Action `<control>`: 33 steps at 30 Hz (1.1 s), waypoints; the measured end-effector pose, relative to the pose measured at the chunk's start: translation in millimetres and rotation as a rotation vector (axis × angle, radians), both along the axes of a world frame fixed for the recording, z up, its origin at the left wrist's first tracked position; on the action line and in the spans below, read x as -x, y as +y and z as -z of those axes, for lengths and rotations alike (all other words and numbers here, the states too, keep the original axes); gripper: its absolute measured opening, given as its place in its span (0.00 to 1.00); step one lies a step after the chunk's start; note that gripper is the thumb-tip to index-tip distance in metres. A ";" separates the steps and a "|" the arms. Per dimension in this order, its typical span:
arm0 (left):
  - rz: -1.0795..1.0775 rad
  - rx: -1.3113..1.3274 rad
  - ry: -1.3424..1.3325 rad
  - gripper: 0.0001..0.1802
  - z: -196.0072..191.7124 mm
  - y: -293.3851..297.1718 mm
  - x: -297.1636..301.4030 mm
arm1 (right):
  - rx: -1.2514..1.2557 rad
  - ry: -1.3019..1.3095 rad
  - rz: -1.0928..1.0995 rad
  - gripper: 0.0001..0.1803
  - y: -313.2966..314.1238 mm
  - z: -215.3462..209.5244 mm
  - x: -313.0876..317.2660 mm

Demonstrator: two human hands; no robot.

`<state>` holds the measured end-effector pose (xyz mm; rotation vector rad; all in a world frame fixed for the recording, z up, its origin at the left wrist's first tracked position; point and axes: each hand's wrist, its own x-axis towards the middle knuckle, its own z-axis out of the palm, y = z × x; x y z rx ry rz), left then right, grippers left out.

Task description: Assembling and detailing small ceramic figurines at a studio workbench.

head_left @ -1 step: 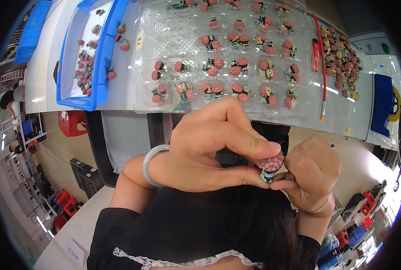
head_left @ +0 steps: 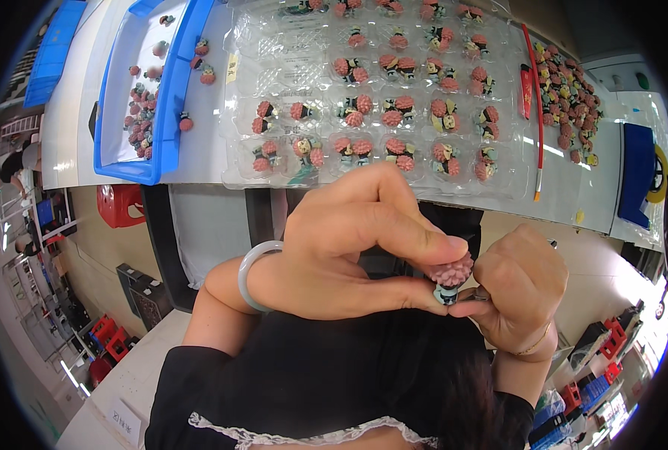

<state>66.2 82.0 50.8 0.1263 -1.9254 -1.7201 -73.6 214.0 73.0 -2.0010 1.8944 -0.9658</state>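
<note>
Between the thumb and fingers of my left hand is a small figurine with a bumpy pink head and a pale green and black body. It is held upright, pink part on top. My right hand is closed close against it, thumb tip at the figurine's lower end. A thin metal tool shows as a glint in the right fingers; most of it is hidden, so its kind is unclear. Beyond my hands, a clear plastic tray carries rows of similar figurines, mostly in pairs.
A blue bin with loose figurines stands at the left, several more lying beside it. Right of the tray lie a red-handled brush, a red cutter-like object and a heap of figurines. A blue tape dispenser is at far right.
</note>
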 end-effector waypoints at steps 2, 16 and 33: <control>0.006 -0.009 -0.007 0.19 -0.1 -0.2 -0.1 | 0.010 -0.003 -0.001 0.19 0.2 0.8 -0.7; 0.071 -0.027 -0.041 0.20 -3.1 0.1 0.8 | 0.003 -0.011 -0.024 0.19 4.0 -1.4 0.5; 0.102 -0.046 -0.032 0.20 -3.6 1.2 -0.8 | 0.048 -0.035 -0.051 0.19 4.3 1.8 0.0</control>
